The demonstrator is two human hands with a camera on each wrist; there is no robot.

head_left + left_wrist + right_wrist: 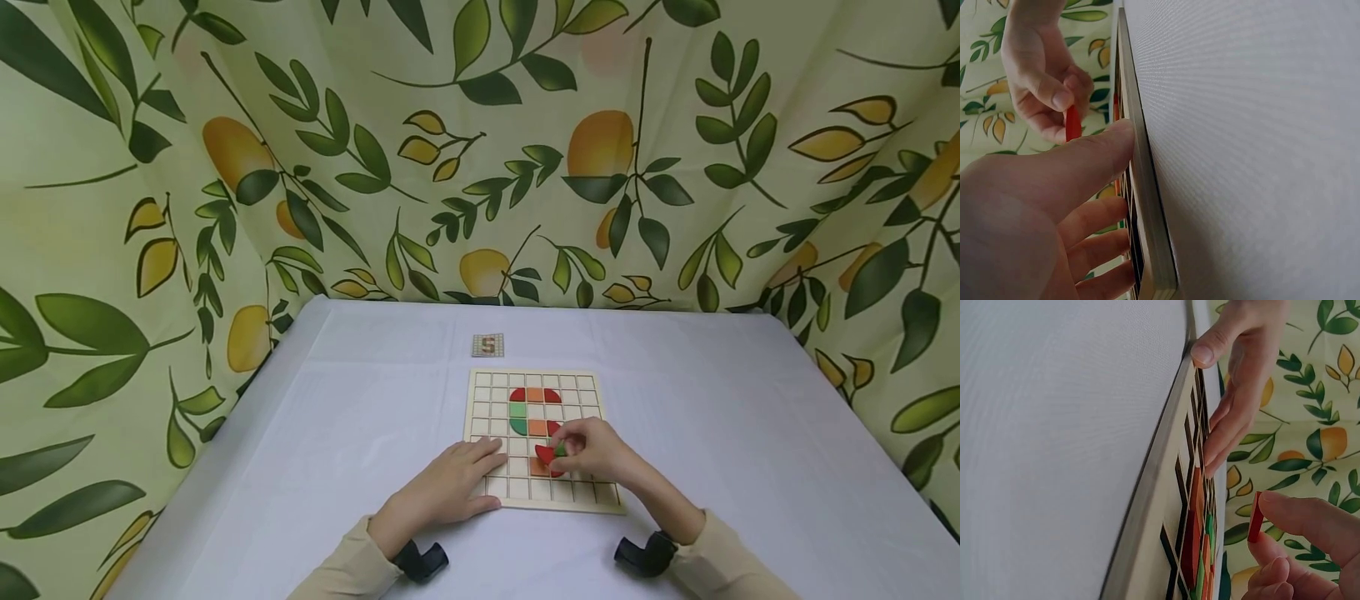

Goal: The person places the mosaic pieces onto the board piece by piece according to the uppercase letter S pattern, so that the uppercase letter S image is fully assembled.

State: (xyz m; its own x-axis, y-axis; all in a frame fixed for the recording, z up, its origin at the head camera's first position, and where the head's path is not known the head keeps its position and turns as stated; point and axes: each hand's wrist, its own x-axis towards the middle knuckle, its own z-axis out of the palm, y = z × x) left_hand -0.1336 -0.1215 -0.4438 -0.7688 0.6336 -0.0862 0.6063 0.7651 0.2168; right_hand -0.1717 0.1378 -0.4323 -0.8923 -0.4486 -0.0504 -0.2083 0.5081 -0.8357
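My right hand [596, 448] pinches a red tile [1255, 517] between thumb and fingertips, above the lower part of a wooden grid board [555, 507]. My left hand [453, 482] rests on the board's front left edge, its fingers extended over the grid and its thumb at the rim. Red, orange and green tiles lie in the grid's cells. Among them are an orange tile [535, 394] in the top row, a light green tile [517, 409] below it, and another orange tile [538, 466] near my right hand. That hand partly hides the lower tiles.
A small card [487, 345] with a gridded S-like pattern lies behind the board. Everything sits on a white-covered table [360, 400]. A leaf-patterned curtain [525, 233] hangs behind and at both sides. Each wrist carries a black device [647, 554].
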